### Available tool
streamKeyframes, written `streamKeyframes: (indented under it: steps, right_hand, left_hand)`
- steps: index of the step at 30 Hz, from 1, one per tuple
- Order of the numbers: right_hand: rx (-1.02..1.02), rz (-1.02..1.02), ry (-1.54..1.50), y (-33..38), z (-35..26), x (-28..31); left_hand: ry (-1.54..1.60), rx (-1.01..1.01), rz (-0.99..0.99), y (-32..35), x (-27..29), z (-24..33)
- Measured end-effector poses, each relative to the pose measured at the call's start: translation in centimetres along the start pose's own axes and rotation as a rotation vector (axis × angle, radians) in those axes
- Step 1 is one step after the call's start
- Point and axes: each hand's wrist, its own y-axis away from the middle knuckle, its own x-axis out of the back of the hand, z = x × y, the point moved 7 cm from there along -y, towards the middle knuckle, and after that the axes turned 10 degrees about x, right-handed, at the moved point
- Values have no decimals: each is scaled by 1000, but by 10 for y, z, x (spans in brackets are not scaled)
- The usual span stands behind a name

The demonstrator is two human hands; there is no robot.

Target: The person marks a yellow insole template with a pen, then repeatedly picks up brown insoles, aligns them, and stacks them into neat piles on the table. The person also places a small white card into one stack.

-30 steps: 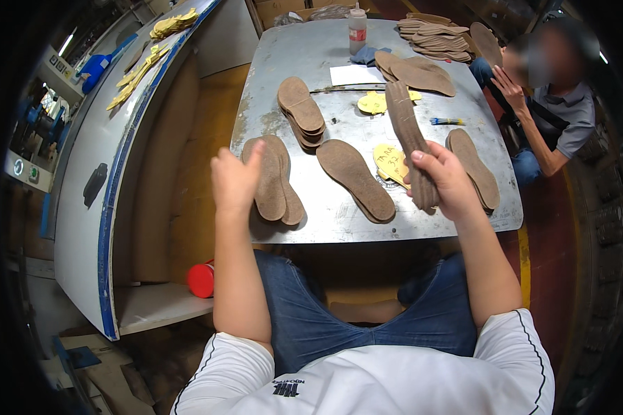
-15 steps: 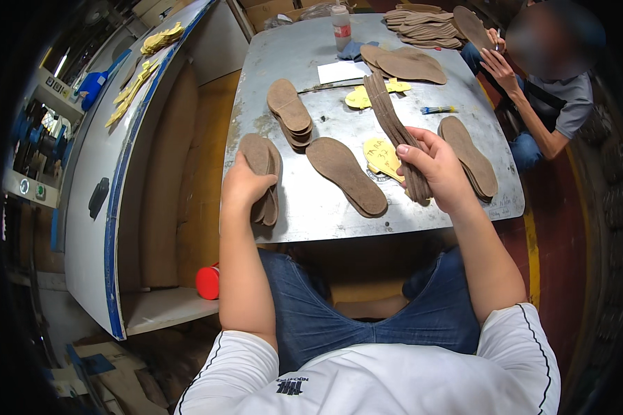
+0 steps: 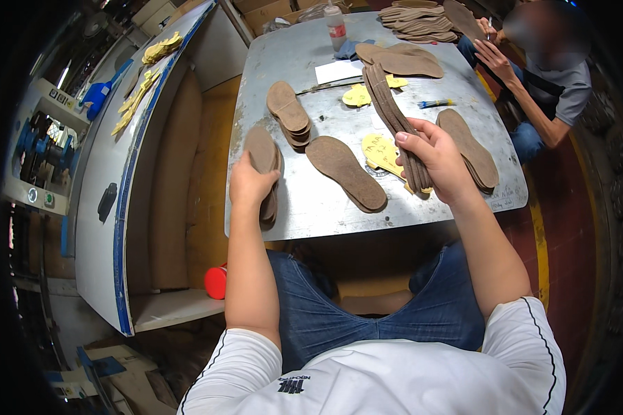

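Observation:
My left hand grips a small stack of brown shoe insoles at the near left corner of the grey metal table. My right hand holds a thick bundle of brown insoles on edge, tilted away from me. A single brown insole lies flat between my hands. Yellow cut pieces lie under the bundle, next to my right hand.
Further insole stacks sit at centre, at right and at the far end. A plastic bottle, white paper and a pen lie on the table. Another person sits at the far right. A red cup stands below left.
My left hand came down from open above the table and closed on the left insole stack. My right hand kept hold of its bundle and shifted slightly.

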Motion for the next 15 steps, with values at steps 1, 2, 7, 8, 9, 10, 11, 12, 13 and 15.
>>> streamKeyframes:
  steps: [1, 2, 7, 8, 9, 10, 11, 12, 13, 15]
  right_hand:
    - [3, 5, -7, 1, 0, 1]
    - [8, 11, -3, 1, -1, 2]
    - [28, 20, 19, 0, -3, 3]
    - [23, 8, 12, 1, -3, 1]
    - [19, 6, 6, 2, -3, 0]
    - [16, 4, 1, 2, -3, -1]
    - [16, -5, -8, 3, -3, -3]
    - [15, -13, -16, 4, -3, -5]
    - [16, -23, -29, 5, -4, -6]
    - [17, -34, -20, 6, -4, -6]
  left_hand:
    - [-62, 13, -69, 2, -7, 0]
    - [-132, 39, -159, 6, -15, -1]
    - [-267, 186, -126, 19, -14, 4]
    - [-312, 219, -118, 19, -11, 5]
    - [-307, 219, -152, 18, -10, 7]
    - [-300, 217, -185, 17, -8, 10]
    - [-294, 213, -217, 15, -6, 11]
    - [-257, 223, -224, 13, -3, 11]
    - [-221, 233, -233, 12, -1, 9]
    - [-148, 266, -200, 9, 5, 3]
